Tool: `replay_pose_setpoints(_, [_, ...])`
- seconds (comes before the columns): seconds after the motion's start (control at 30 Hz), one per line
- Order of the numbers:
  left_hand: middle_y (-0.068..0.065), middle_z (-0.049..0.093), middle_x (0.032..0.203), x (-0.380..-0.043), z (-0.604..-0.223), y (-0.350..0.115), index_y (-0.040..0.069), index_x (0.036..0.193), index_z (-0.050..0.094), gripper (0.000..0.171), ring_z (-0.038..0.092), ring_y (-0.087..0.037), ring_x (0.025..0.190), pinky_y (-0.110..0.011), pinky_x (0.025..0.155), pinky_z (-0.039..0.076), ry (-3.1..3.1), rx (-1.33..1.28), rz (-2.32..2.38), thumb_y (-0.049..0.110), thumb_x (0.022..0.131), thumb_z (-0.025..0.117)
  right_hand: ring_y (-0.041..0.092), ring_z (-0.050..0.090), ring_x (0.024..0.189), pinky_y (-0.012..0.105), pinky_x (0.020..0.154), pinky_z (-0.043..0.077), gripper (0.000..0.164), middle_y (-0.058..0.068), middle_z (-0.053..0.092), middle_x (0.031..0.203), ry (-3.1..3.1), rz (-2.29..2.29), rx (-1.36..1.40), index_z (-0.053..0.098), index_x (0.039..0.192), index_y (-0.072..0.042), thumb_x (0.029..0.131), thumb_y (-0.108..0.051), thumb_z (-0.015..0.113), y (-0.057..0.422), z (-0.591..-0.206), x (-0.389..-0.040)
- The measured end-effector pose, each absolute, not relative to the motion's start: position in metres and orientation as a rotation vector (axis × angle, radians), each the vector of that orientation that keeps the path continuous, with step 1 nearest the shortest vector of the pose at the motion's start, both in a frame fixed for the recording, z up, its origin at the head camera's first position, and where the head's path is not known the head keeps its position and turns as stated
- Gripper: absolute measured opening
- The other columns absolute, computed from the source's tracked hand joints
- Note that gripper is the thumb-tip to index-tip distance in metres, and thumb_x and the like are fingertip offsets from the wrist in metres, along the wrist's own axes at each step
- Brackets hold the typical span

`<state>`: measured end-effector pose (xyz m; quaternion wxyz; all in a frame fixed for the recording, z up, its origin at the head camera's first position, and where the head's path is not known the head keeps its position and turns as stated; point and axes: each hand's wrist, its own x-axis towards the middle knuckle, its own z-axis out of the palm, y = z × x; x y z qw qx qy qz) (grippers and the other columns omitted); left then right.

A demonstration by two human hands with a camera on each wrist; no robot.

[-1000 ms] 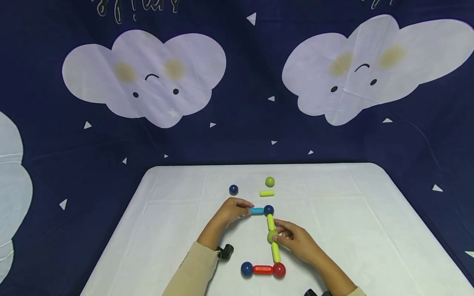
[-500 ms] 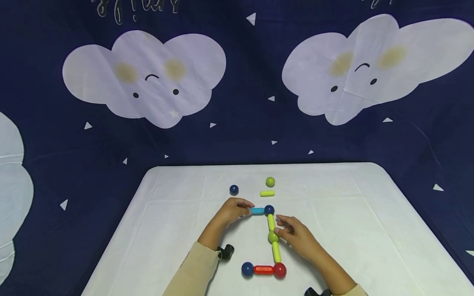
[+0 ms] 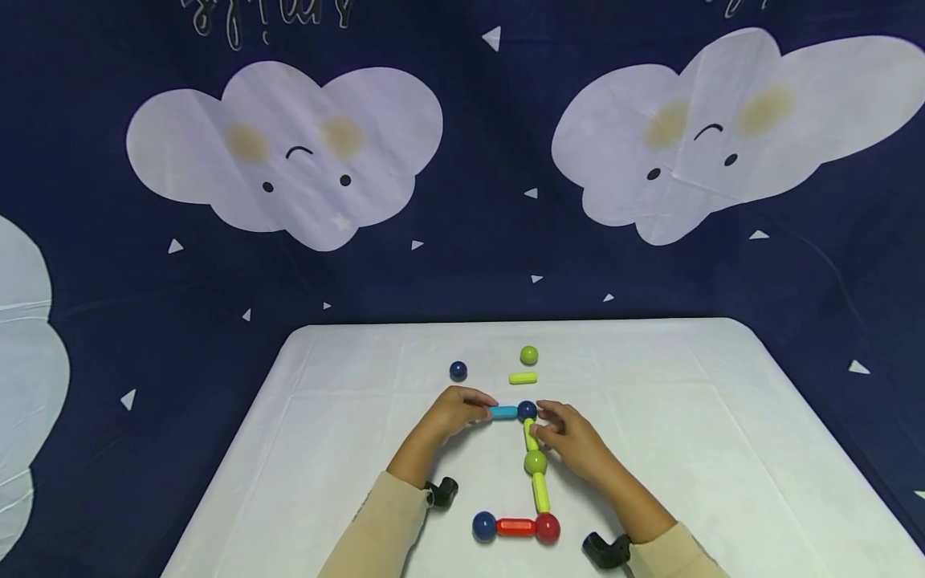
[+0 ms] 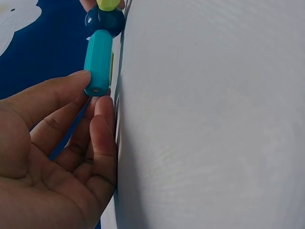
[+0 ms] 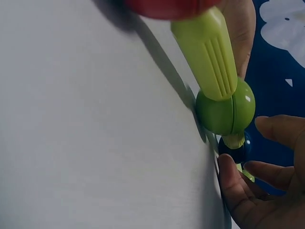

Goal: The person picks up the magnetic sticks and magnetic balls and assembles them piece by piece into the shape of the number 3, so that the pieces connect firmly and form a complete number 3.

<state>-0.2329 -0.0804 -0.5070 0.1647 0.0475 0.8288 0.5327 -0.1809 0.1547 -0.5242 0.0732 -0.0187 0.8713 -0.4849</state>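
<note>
My left hand [image 3: 455, 412] pinches the free end of a light-blue magnetic rod [image 4: 98, 59] between thumb and fingers. The rod's other end meets a dark-blue ball [image 3: 527, 410]. From that ball a yellow-green rod [image 3: 531, 437] runs to a green ball [image 3: 535, 462], then a second yellow-green rod [image 3: 540, 493] reaches a red ball [image 3: 548, 528]. A red rod [image 3: 516, 527] joins the red ball to another dark-blue ball [image 3: 484, 527]. Beside the upper dark-blue ball and rod is my right hand [image 3: 574, 441], fingers loosely bent and spread; contact is unclear.
Farther back on the white table [image 3: 686, 433] lie a loose dark-blue ball [image 3: 458, 371], a green ball [image 3: 529, 355] and a yellow-green rod [image 3: 523, 378]. A dark cloth [image 3: 491, 160] with printed clouds hangs behind the table. Black wrist cameras [image 3: 607, 551] sit on both wrists.
My right hand has let go of the middle green ball and moved away from me, up to the upper dark-blue ball. My left hand stays on the light-blue rod.
</note>
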Motion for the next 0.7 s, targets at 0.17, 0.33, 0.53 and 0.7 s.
replay_pose_setpoints(0.17, [-0.008, 0.074, 0.096, -0.234, -0.508, -0.080, 0.007, 0.105, 0.078, 0.019, 0.061, -0.014, 0.083, -0.027, 0.076, 0.052, 2.362, 0.136, 1.516, 0.007, 0.086, 0.077, 0.017, 0.066, 0.099, 0.029, 0.079, 0.057, 0.050, 0.014, 0.063, 0.128, 2.640, -1.435, -0.060, 0.056, 0.141, -0.007, 0.096, -0.022, 0.069, 0.153, -0.523, -0.190])
replay_pose_setpoints(0.33, [-0.006, 0.074, 0.096, -0.235, -0.509, -0.081, 0.008, 0.105, 0.079, 0.019, 0.061, -0.014, 0.084, -0.025, 0.075, 0.051, 2.370, 0.145, 1.503, 0.009, 0.086, 0.077, 0.020, 0.066, 0.104, 0.036, 0.086, 0.058, 0.045, 0.014, 0.063, 0.128, 2.675, -1.399, -0.085, 0.059, 0.139, -0.010, 0.096, -0.023, 0.069, 0.153, -0.523, -0.196])
replay_pose_setpoints(0.53, [-0.004, 0.074, 0.096, -0.235, -0.511, -0.081, 0.009, 0.104, 0.079, 0.018, 0.061, -0.013, 0.083, -0.025, 0.074, 0.051, 2.369, 0.144, 1.506, 0.010, 0.086, 0.077, 0.020, 0.066, 0.102, 0.039, 0.087, 0.057, 0.037, 0.011, 0.067, 0.123, 2.699, -1.389, -0.125, 0.064, 0.133, -0.014, 0.097, -0.021, 0.067, 0.153, -0.524, -0.200])
replay_pose_setpoints(0.7, [-0.004, 0.074, 0.096, -0.236, -0.512, -0.080, 0.009, 0.105, 0.079, 0.019, 0.061, -0.012, 0.080, -0.025, 0.071, 0.051, 2.355, 0.123, 1.517, 0.011, 0.086, 0.077, 0.018, 0.066, 0.099, 0.037, 0.084, 0.056, 0.033, 0.010, 0.070, 0.120, 2.697, -1.396, -0.111, 0.066, 0.130, -0.015, 0.097, -0.020, 0.066, 0.152, -0.525, -0.201])
